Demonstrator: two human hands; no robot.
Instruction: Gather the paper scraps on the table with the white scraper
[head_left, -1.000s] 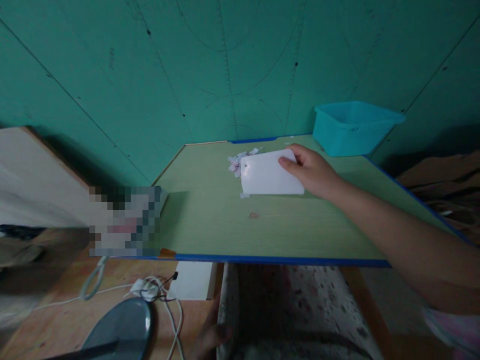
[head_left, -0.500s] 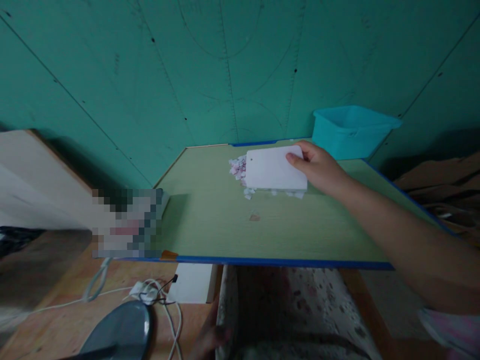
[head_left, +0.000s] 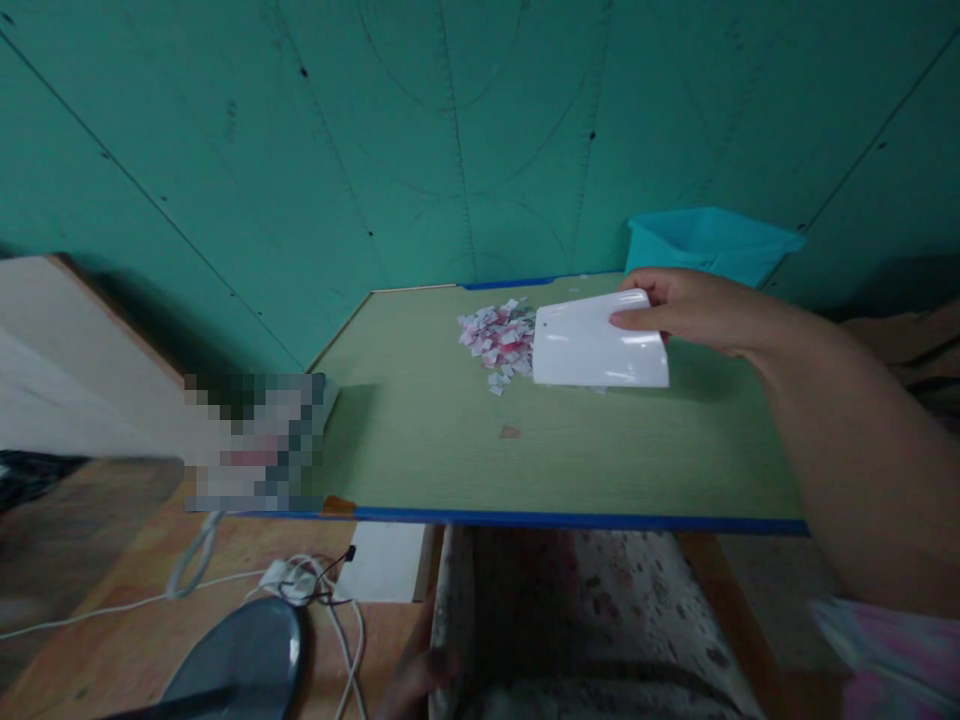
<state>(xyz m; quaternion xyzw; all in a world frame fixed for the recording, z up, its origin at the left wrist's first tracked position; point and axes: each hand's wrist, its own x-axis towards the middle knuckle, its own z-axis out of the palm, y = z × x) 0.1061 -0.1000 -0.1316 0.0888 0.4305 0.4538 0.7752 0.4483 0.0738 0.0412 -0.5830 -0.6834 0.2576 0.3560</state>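
My right hand [head_left: 675,305] grips the right end of a white plastic scraper [head_left: 596,345], thumb on its face and fingers behind. The scraper is a thin, glossy, slightly bowed sheet with a small hole near its left top corner. Its left edge meets a heap of small paper scraps [head_left: 495,335], white and pinkish, on the pale green board [head_left: 420,440]; it hides part of them. A few scraps show below its lower edge. My left hand [head_left: 424,675] is low in the view beside the patterned cloth, dark and blurred, its fingers unclear.
A turquoise plastic bin [head_left: 712,245] stands at the board's back right, against the green wall [head_left: 375,130]. A blurred-out item [head_left: 255,445] sits at the board's left edge. Below are white cables [head_left: 345,640], a white box [head_left: 386,562] and a grey round base [head_left: 240,660].
My right hand has moved right with the scraper, uncovering more of the paper heap. The scraper is now tilted and bowed. My left hand stays low.
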